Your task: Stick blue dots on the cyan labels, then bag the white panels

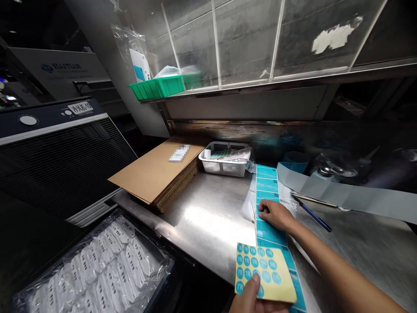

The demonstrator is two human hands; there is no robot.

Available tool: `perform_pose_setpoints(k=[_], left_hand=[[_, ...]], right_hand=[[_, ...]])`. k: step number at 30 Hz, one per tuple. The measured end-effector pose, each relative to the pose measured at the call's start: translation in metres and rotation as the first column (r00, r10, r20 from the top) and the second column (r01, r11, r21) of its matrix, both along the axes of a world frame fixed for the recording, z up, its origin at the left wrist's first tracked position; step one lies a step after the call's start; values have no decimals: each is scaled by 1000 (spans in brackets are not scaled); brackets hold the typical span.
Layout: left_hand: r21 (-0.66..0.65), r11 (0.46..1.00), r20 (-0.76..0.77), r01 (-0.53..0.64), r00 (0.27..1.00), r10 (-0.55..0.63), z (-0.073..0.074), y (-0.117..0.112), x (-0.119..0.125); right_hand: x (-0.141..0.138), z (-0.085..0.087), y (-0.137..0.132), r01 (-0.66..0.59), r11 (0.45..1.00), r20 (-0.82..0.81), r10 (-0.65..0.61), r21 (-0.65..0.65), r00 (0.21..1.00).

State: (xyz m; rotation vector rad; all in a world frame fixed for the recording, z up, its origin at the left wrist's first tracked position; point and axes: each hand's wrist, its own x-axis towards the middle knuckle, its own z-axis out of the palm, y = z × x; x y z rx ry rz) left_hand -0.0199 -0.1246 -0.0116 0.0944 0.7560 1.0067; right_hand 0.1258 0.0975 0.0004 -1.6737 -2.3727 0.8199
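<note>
My left hand grips a yellow sheet of round blue stickers by its lower edge, thumb on top. Some spots at the sheet's right side look paler than the other stickers. Beneath and behind the sheet runs a long strip of teal printed labels, laid along the metal table. On that strip rests my right hand, with thumb and fingers curled together. Whatever is between those fingertips, if anything, is too small to see. Clear plastic bags lie beside the strip.
A stack of cardboard sheets and a white basket stand on the steel table. A blue pen lies at right, near a pale backing strip. Below left sits a crate of bagged white packets. A green bin is overhead.
</note>
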Motion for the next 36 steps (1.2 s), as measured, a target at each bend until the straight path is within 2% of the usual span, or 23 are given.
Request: perform_pose_setpoints(k=[3, 6, 9, 12, 16, 19, 27, 31, 33, 36], left_hand=[[71, 997, 15, -12, 1000, 11, 5, 20, 3], [58, 995, 18, -83, 996, 82, 4, 35, 7], [24, 992, 31, -123, 992, 123, 0, 38, 10], [54, 988, 61, -146, 988, 142, -2, 35, 11], [82, 983, 78, -164, 984, 157, -2, 33, 12], [102, 979, 108, -178, 980, 167, -1, 33, 13], [31, 986, 83, -164, 983, 161, -3, 33, 14], [18, 988, 70, -155, 986, 153, -7, 32, 13], [8, 986, 55, -166, 985, 165, -11, 31, 13], [-62, 983, 39, -171, 984, 173, -15, 25, 14]], right_hand=[[2, 1, -10, 0, 1000, -53, 0, 12, 999], [6, 7, -24, 7, 999, -147, -2, 37, 989], [11, 16, -47, 30, 997, -255, -10, 74, 967], [15, 24, -76, -6, 998, -317, 27, 68, 948], [15, 22, -112, -33, 997, -280, 51, 69, 959], [12, 16, -127, -9, 994, -221, 33, 109, 975], [10, 13, -134, 26, 989, -253, 13, 149, 967], [11, 13, -134, 36, 999, -348, -20, 41, 937], [14, 15, -131, 0, 1000, -417, -9, -22, 909], [20, 18, -115, -17, 997, -517, -23, -73, 856]])
